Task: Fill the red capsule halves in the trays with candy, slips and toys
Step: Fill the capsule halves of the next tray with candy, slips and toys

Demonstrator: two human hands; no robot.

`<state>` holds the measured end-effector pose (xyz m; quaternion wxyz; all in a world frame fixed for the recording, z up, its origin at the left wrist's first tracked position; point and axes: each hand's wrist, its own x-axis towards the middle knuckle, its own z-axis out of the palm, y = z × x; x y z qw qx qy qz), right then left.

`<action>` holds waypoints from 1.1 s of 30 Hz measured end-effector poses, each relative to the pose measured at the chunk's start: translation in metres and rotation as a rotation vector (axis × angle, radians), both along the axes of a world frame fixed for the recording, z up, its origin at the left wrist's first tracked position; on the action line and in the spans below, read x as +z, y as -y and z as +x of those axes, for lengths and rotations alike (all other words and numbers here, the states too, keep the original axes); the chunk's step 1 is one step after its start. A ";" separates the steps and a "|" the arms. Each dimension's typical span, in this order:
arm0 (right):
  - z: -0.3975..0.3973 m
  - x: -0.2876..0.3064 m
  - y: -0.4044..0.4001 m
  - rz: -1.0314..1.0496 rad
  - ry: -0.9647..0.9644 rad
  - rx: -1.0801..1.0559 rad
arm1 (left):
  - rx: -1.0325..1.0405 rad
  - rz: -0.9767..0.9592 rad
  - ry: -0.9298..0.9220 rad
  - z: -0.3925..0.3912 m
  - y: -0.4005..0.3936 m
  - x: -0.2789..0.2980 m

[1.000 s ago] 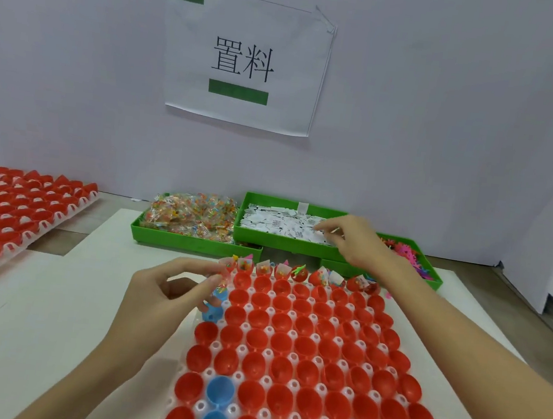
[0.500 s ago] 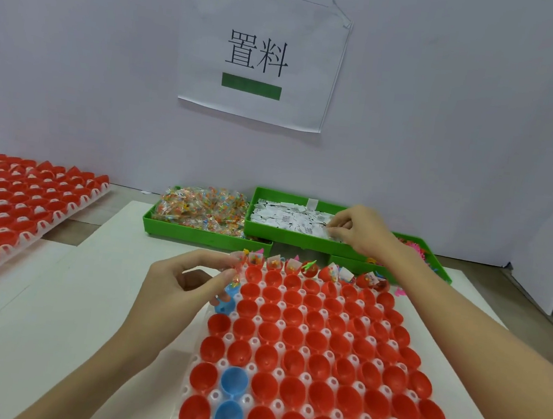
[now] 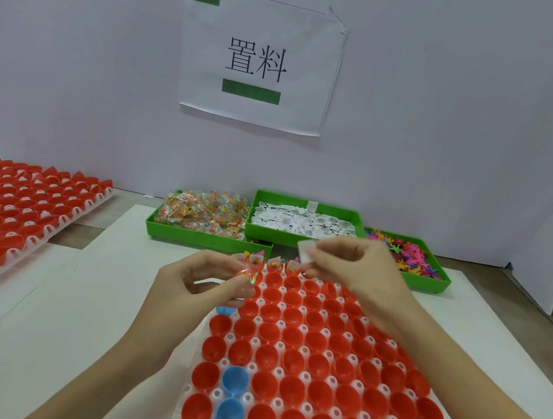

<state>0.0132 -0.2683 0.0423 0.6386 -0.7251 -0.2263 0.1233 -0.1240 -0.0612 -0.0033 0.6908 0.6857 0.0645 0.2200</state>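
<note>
Fingertips [image 3: 315, 253] of our right hand [image 3: 357, 270] pinch a white slip [image 3: 305, 250]; our left hand [image 3: 190, 285] pinches a wrapped candy [image 3: 247, 275].

Both sit just above the far rows of the tray of red capsule halves [image 3: 319, 362], where only the row just beyond our fingers looks filled and everything nearer us is empty. We judge the slip could flutter or catch on a rim and land in a neighbouring cup, since the cups touch. Blue halves [image 3: 234, 380] lie nearer us than our left fingers; filling them by mistake is a risk. The green slip bin [image 3: 299, 237] sits just beyond.
</note>
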 end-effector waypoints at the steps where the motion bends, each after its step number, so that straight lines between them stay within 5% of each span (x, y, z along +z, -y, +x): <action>1: -0.016 -0.003 0.000 0.015 -0.043 0.037 | -0.014 -0.012 0.008 -0.001 0.001 0.001; 7: -0.068 -0.012 0.001 -0.016 -0.045 0.136 | -0.180 0.081 0.016 -0.007 0.014 -0.001; 18: -0.076 -0.006 0.010 -0.350 0.503 0.138 | -0.180 0.392 0.100 -0.014 0.017 0.004; 24: -0.049 0.011 0.025 -0.363 0.444 0.217 | -0.132 0.494 0.122 -0.016 0.012 0.006; 33: 0.124 0.002 0.082 -0.435 0.203 -0.399 | -0.104 0.480 0.060 -0.012 0.004 0.004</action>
